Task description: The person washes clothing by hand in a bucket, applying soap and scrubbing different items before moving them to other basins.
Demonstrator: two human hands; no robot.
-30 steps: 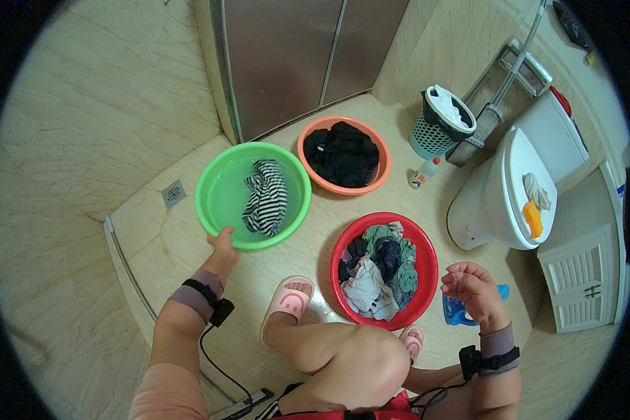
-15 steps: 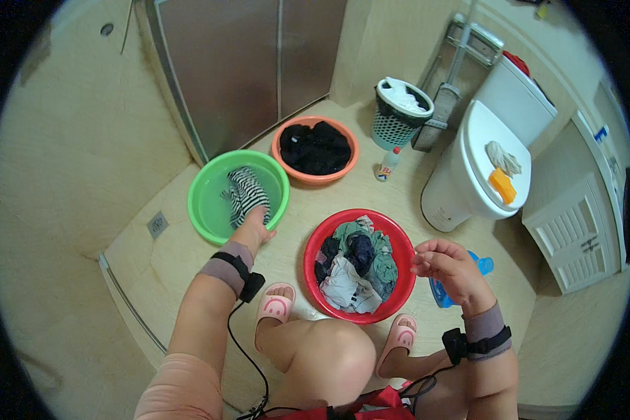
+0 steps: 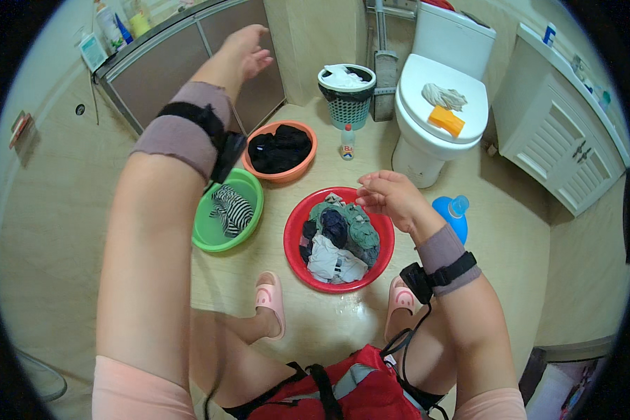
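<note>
My left hand is raised at the far left, in front of the brown cabinet, with nothing in it and its fingers apart. Below it, a black-and-white striped cloth lies in the water of a green basin. My right hand hovers over the right rim of a red basin, its fingers loosely bent and holding nothing. Inside that basin are crumpled clothes: a green garment, a dark blue one and a white one. An orange basin holds black clothing.
A clear bottle with a red cap stands before a waste bin. On the toilet lid lie a grey cloth and an orange packet. A blue container is right of the red basin. A white cabinet stands at right.
My left hand has left the striped cloth in the green basin and risen, reaching far and up toward the brown cabinet. My right hand stays near the red basin. The view has shifted.
</note>
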